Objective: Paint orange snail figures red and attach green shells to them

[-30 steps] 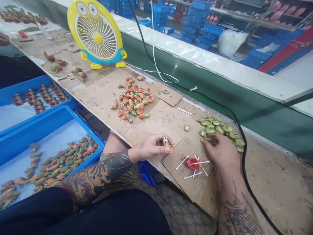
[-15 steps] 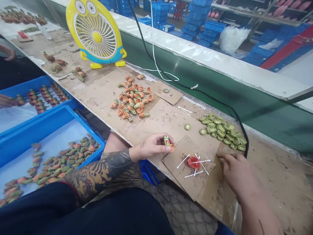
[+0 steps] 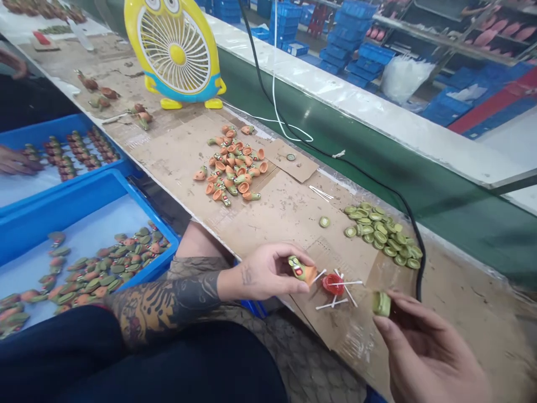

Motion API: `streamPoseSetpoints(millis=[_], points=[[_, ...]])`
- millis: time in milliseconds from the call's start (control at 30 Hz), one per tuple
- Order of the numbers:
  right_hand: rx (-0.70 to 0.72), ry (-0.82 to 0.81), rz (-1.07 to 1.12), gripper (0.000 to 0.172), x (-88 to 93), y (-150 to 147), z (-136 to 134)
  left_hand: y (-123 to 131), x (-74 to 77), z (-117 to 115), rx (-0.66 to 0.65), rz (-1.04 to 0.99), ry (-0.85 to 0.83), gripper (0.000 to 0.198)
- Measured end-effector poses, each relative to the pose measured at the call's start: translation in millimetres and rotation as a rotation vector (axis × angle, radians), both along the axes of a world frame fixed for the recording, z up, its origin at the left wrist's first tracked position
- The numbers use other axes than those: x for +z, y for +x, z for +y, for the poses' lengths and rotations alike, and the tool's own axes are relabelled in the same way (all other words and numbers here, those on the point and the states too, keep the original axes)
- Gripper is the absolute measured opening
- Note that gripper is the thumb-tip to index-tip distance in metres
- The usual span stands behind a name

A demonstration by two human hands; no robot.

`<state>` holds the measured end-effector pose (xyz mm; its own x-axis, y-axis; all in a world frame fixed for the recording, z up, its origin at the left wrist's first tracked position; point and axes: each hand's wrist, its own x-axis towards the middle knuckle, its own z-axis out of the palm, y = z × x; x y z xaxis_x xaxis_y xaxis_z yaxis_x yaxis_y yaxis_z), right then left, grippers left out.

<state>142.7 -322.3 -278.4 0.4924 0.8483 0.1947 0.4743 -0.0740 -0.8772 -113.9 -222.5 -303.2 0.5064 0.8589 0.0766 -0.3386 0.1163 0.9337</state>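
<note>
Left hand's grip (image 3: 262, 275) pinches a painted figurine (image 3: 300, 271), right grip (image 3: 428, 352) a green piece (image 3: 381, 304), over a cardboard-covered workbench (image 3: 474, 296)

Yellow cartoon desk fan (image 3: 177, 54), stacked blue crates (image 3: 350, 42)

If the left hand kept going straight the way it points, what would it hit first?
Probably the cotton swab by the red dish, just past the figurine in the left hand, though it may pass above.

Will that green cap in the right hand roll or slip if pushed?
The green cap looks stiff and probably light. Its round rim could roll on edge, though the pile of green caps lies mostly flat, so flat it likely stays put.
</note>
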Motion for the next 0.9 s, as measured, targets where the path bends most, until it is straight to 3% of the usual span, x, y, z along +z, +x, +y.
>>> streamPoseSetpoints(millis=[100,233,567,700,900], points=[[0.164,0.102,0.081,0.026,13.2,-42.3,-4.8,7.1,8.1,-4.4,-0.005,0.003,0.136,0.044],[0.354,0.154,0.133,0.022,16.2,-64.8,1.3,7.8,11.4,-6.2,-0.002,0.024,0.197,0.048],[0.475,0.173,-0.063,0.019,8.4,-63.3,7.5,-5.0,9.8,-10.3,0.040,0.050,0.233,0.047],[0.503,0.165,-0.135,0.014,13.7,-63.2,8.0,-3.8,9.2,-10.3,0.043,0.114,0.190,0.053],[0.563,0.107,-0.234,0.005,25.0,-65.0,10.2,-7.3,17.5,-6.7,-0.014,0.126,0.202,0.047]])
